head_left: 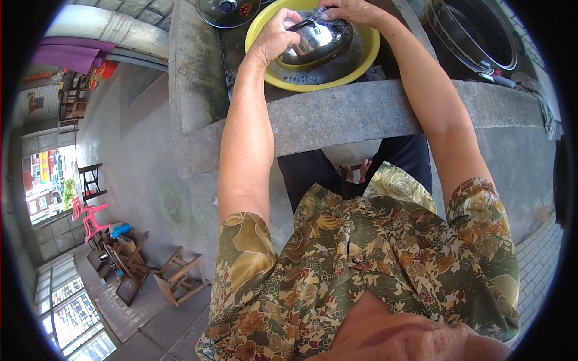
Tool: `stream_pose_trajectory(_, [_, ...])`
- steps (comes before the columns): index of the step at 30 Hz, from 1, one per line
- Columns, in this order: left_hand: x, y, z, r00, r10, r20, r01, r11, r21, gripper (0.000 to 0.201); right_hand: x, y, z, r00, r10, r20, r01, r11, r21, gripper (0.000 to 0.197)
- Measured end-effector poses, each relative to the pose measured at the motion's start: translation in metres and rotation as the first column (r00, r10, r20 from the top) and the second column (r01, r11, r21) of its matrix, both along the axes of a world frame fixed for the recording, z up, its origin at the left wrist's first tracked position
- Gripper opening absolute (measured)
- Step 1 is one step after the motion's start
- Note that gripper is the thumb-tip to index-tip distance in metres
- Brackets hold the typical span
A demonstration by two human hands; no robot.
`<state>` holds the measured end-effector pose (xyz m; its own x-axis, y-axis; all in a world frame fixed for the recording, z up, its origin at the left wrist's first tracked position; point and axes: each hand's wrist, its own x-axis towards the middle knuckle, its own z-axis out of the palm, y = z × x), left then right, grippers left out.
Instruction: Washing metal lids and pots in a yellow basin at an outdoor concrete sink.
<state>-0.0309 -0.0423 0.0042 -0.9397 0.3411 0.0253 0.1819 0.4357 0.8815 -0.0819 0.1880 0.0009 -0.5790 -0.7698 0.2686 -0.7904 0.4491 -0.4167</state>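
A shiny metal pot sits tilted in a yellow basin of sudsy water. My left hand grips the pot at its left side, thumb and fingers bent around its edge near a dark handle-like part. At the pot's far side, my right hand presses down with closed fingers. Greyish suds or a scrubber show under those fingertips; I cannot make out which. The basin stands inside a rough concrete sink.
A glass lid with a dark knob lies in the sink left of the basin. To the right stands a large dark pan with a metal rim, a cloth near it. Wooden stools and a pink chair are off to the left.
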Motion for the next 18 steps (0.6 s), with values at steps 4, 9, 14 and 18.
stream_pose_trajectory(4, [0.005, -0.002, 0.009, 0.999, -0.012, 0.043, 0.008, 0.996, 0.094, 0.056, -0.024, 0.033, -0.013, 0.886, -0.029, 0.462, 0.109, 0.983, -0.147, 0.024])
stream_pose_trajectory(9, [0.005, -0.005, 0.014, 0.997, -0.025, 0.078, -0.002, 0.946, 0.323, 0.052, -0.038, 0.027, -0.017, 0.971, -0.101, 0.217, 0.12, 0.99, -0.079, 0.03])
stream_pose_trajectory(14, [0.006, 0.004, 0.016, 0.985, 0.028, 0.173, -0.122, 0.819, 0.561, 0.049, -0.028, -0.009, -0.017, 0.988, -0.156, -0.016, 0.15, 0.97, -0.191, 0.038])
stream_pose_trajectory(18, [0.005, 0.005, 0.022, 0.973, -0.015, 0.232, -0.142, 0.752, 0.644, 0.035, -0.035, 0.006, -0.015, 0.902, -0.403, 0.154, 0.431, 0.857, -0.283, 0.032])
